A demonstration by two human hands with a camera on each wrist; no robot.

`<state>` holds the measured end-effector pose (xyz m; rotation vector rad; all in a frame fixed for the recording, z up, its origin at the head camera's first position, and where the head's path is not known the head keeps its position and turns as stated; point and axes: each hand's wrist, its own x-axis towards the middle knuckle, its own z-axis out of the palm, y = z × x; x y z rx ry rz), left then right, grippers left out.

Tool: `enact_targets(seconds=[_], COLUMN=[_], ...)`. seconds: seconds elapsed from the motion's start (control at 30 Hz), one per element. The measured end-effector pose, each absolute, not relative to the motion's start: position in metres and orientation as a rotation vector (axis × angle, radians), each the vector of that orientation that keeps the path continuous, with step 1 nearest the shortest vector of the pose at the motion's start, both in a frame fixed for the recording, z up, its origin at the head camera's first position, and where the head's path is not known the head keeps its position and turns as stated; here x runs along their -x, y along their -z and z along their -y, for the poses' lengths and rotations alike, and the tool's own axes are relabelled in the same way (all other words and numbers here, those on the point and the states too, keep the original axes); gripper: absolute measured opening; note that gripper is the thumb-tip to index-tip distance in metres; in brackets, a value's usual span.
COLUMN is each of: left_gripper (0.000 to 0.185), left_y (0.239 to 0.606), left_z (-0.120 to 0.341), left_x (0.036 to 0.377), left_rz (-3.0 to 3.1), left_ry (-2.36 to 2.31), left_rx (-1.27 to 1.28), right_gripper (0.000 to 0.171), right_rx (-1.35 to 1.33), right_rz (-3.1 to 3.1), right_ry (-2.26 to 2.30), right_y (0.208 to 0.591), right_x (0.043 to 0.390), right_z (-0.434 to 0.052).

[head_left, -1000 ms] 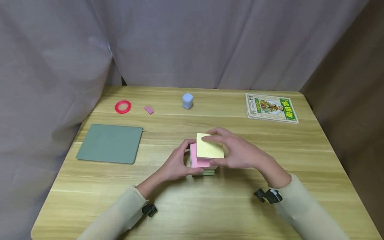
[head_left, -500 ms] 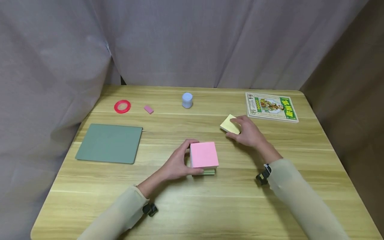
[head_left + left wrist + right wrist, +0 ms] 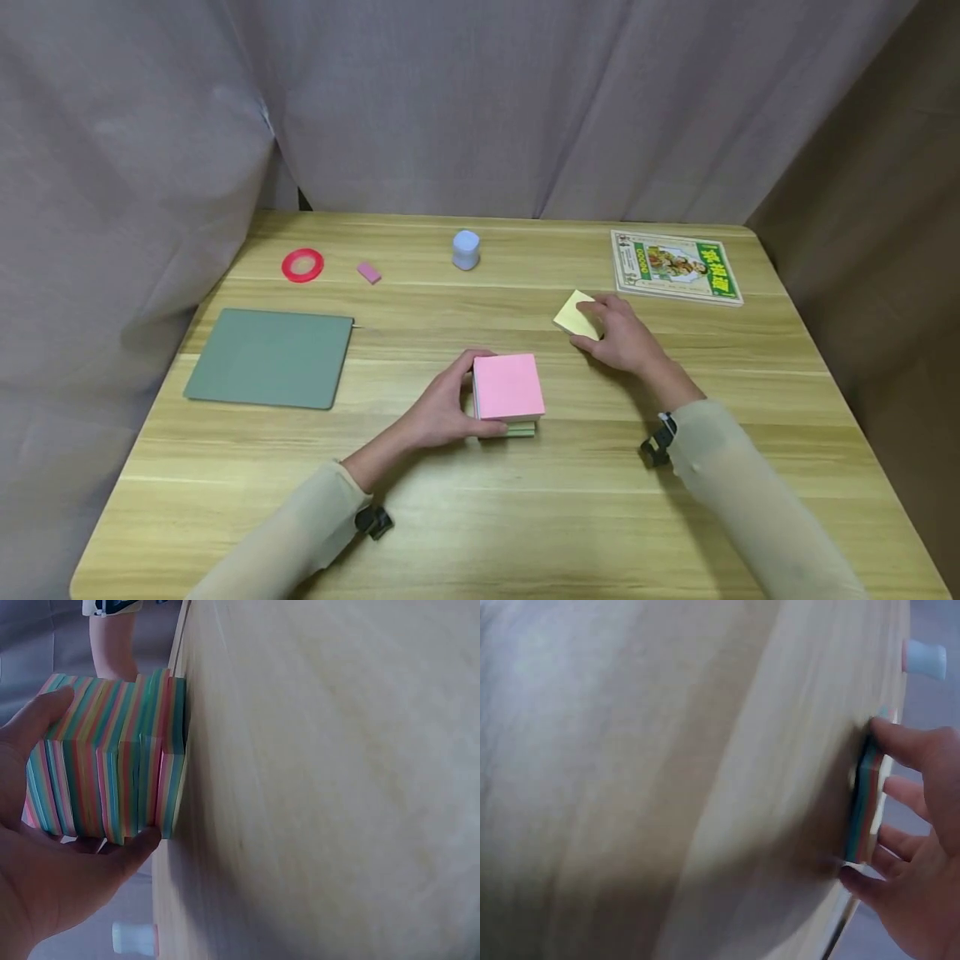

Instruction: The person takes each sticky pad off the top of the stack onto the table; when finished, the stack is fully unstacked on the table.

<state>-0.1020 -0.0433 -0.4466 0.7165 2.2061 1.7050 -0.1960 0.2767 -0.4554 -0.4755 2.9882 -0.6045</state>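
Note:
A thick block of sticky notes (image 3: 507,386) with a pink top sheet sits mid-table; its striped multicolour edge (image 3: 112,761) fills the left wrist view. My left hand (image 3: 442,408) grips the block's left side, thumb at the front and fingers at the back. A thin yellow-topped pad of notes (image 3: 574,315) lies on the table to the right, near the book. My right hand (image 3: 618,333) holds that pad between thumb and fingers, flat against the wood; its layered edge (image 3: 862,802) shows in the right wrist view.
On the wooden table (image 3: 525,517): a green mat (image 3: 270,358) at left, a red tape ring (image 3: 303,265), a small pink eraser (image 3: 368,272), a pale blue capped bottle (image 3: 466,249) at the back, a book (image 3: 675,267) back right. Grey curtain behind.
My right hand lifted the yellow pad off the block and carried it right and back to the table near the book, uncovering the pink sheet. The left hand stayed on the block.

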Motion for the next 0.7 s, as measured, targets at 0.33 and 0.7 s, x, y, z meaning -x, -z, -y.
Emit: enact_targets(seconds=[0.33, 0.7], left_gripper=[0.087, 0.087], left_y=[0.46, 0.46], left_z=[0.043, 0.043], left_x=[0.105, 0.106], left_rz=[-2.207, -2.194], left_ry=[-1.703, -1.715], left_rx=[-0.722, -0.771], right_gripper=[0.067, 0.079], right_rx=[0.656, 1.132], right_rz=[-2.875, -2.625], right_ry=[0.608, 0.648], right_y=[0.411, 0.367], right_x=[0.177, 0.118], right_z=[-0.251, -0.188])
